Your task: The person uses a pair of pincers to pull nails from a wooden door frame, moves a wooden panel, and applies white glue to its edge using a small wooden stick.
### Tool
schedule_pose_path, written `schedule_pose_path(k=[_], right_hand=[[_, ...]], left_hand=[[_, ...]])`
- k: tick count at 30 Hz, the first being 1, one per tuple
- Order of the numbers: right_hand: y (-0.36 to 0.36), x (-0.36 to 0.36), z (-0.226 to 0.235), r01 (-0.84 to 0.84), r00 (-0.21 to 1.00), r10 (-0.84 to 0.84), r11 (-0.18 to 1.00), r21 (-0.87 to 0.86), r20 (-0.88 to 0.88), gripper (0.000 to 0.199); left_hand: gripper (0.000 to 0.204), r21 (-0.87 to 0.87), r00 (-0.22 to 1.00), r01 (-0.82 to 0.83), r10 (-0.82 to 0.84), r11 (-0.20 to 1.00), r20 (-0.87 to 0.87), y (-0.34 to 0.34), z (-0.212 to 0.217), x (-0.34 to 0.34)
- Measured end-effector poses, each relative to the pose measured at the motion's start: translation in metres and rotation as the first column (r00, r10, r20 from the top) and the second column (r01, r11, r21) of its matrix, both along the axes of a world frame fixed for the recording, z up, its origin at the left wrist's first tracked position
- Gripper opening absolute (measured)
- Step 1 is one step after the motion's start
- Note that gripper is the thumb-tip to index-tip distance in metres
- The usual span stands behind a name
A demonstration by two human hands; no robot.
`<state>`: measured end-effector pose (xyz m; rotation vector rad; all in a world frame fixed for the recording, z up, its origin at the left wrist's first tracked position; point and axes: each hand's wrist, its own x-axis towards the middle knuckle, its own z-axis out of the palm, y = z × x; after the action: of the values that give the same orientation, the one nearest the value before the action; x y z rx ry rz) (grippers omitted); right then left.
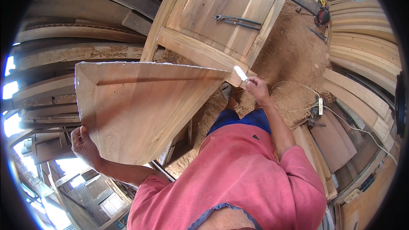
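A large wooden panel [140,102] with bevelled borders stands tilted in front of me, a white glue-like paste along its top and left edges. My left hand [84,144] is closed on the panel's lower left edge, thumb on the face. Between the fingers and thumb of my right hand [257,88] is a small flat stick [240,73], its end coated white, close to the panel's top right corner. Beyond it lies a framed wooden door [204,10], its lower rail near the panel's edge.
Pincers [238,22] with long dark handles lie on the door. Sawdust [294,55] covers the floor to the right. Boards are stacked at left [85,55] and right [362,47]. A pale cable [362,130] runs from a white socket strip [320,106]. A tape measure [323,15] lies far right.
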<state>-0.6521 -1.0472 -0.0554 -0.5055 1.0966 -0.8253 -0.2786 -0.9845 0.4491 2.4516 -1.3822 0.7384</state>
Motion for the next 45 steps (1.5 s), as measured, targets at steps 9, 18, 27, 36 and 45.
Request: schedule_pose_path(k=[9, 18, 27, 36, 45], right_hand=[[0.014, 0.034, -0.002, -0.156, 0.867, -0.111, 0.866, -0.475, -0.486, 0.022], [0.011, 0.022, 0.018, -0.079, 0.961, 0.025, 0.979, -0.187, -0.274, 0.023], [-0.005, 0.014, 0.007, -0.052, 0.976, 0.063, 0.997, -0.061, 0.209, 0.021], [0.008, 0.016, 0.016, -0.081, 0.986, 0.099, 0.988, -0.133, 0.137, 0.023], [-0.013, 0.015, 0.034, -0.089, 0.988, 0.105, 0.987, -0.133, 0.114, 0.020]], left_hand=[[0.044, 0.008, 1.000, 0.019, -0.019, 1.000, 0.011, -0.002, 0.003, 0.000], [0.043, -0.007, 1.000, 0.014, -0.014, 1.000, -0.001, 0.000, -0.001, -0.002], [0.040, -0.007, 1.000, 0.029, -0.029, 1.000, 0.004, 0.002, 0.001, 0.000], [0.037, 0.002, 1.000, 0.001, -0.001, 1.000, 0.001, 0.001, 0.003, -0.001], [0.039, -0.002, 1.000, -0.001, 0.001, 1.000, -0.017, 0.005, 0.001, 0.000]])
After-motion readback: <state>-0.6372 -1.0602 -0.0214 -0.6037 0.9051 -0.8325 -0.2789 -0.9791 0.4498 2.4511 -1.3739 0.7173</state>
